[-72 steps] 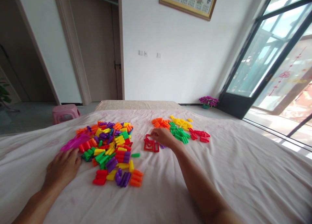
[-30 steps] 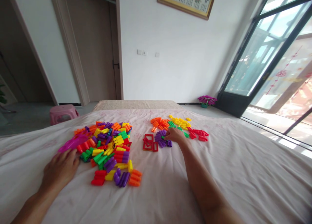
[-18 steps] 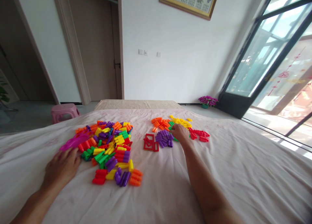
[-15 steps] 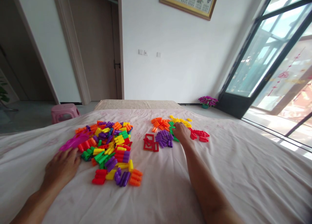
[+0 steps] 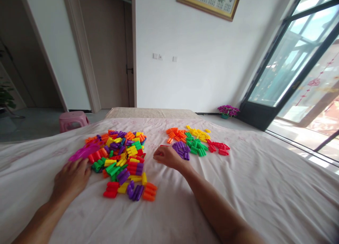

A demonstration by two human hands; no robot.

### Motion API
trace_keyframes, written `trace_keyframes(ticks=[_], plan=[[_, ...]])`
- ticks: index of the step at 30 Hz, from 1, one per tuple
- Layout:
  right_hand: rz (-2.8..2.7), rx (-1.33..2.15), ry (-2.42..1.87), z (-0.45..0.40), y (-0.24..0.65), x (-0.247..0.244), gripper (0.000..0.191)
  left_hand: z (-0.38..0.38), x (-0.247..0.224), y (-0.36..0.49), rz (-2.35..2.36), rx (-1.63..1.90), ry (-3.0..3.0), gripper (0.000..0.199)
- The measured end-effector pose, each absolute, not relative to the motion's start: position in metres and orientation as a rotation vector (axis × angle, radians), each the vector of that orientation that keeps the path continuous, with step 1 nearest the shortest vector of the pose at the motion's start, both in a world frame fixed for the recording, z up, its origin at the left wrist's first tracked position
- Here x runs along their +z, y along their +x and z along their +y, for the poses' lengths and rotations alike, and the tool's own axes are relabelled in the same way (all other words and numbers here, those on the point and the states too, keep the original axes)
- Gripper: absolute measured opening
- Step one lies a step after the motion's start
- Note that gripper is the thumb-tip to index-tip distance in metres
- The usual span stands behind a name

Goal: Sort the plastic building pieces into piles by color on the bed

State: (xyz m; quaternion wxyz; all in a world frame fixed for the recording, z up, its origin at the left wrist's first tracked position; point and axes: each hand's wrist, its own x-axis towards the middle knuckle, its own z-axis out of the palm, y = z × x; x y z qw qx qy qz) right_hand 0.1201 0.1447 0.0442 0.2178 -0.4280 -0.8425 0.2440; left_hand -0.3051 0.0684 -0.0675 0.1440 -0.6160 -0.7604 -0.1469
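A mixed heap of coloured plastic pieces [image 5: 119,159] lies on the left of the cloth. My left hand [image 5: 71,176] rests at its left edge, by a magenta piece [image 5: 84,151]; its fingers are bent and I cannot tell whether they grip it. My right hand [image 5: 168,156] hovers over the red frames, mostly hiding them, its fingers curled and what they hold, if anything, hidden. Around it are sorted groups: purple [image 5: 181,150], orange [image 5: 176,134], green [image 5: 196,146], yellow [image 5: 198,133] and red pieces [image 5: 218,147].
A pale patterned cloth [image 5: 254,187] covers the wide surface, with folds at the right. Beyond it stand a pink stool [image 5: 74,120] at the left and a pot of magenta flowers [image 5: 228,111] near the glass door.
My right hand has moved left and nearer, from the green pieces to the red frames. The green group is now uncovered. My left hand stays beside the heap; the view has shifted slightly.
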Motion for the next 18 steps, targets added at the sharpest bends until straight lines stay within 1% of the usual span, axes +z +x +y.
trace_keyframes(ticks=[4,6,9,14,16,18], plan=[[-2.326,0.76,-1.136,0.123,0.097,0.038,0.03,0.066,-0.063,-0.299,-2.182,-0.283,-1.721,0.054],[-2.323,0.766,-1.14,0.117,0.09,0.035,0.034,0.065,-0.062,-0.298,-2.186,-0.263,-1.704,0.054],[-2.309,0.779,-1.152,0.113,0.082,0.026,0.028,0.065,-0.062,-0.298,-2.159,-0.249,-1.703,0.054],[-2.199,0.907,-1.167,0.117,0.075,0.008,0.018,0.062,-0.058,-0.292,-2.156,-0.285,-1.713,0.052],[-2.105,0.962,-1.169,0.119,0.074,0.004,0.014,0.059,-0.051,-0.286,-2.181,-0.327,-1.693,0.052],[-1.979,1.093,-1.144,0.122,0.074,0.002,0.01,0.056,-0.041,-0.279,-2.187,-0.427,-1.63,0.053]])
